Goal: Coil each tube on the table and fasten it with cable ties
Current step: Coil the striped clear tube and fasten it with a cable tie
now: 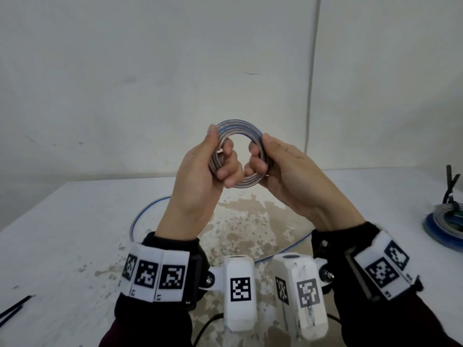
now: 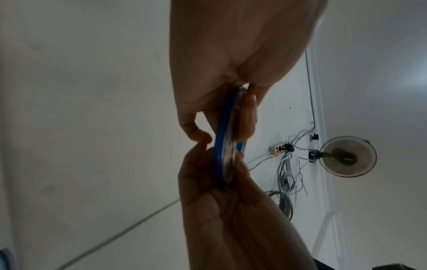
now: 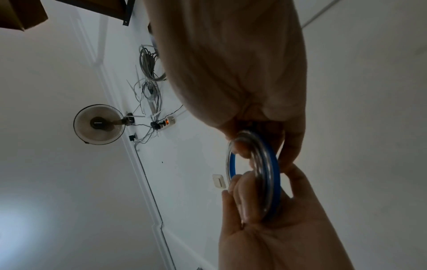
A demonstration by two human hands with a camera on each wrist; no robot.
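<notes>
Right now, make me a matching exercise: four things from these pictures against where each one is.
Things:
1. coil of tube
2. loose tube
3. black cable ties
4. tied bundle of tubes

Places:
A. table, right edge of the head view
B. held up in both hands
C. table, near left corner
D. lying on the table under the wrists

Pairs: 1-B, 2-D, 3-C, 4-A

The blue-and-clear plastic tube coil (image 1: 239,126) is partly hidden by both hands' fingers. Bundled coils (image 1: 448,221) and black cable ties (image 1: 13,309) are cut off at the frame edges.
</notes>
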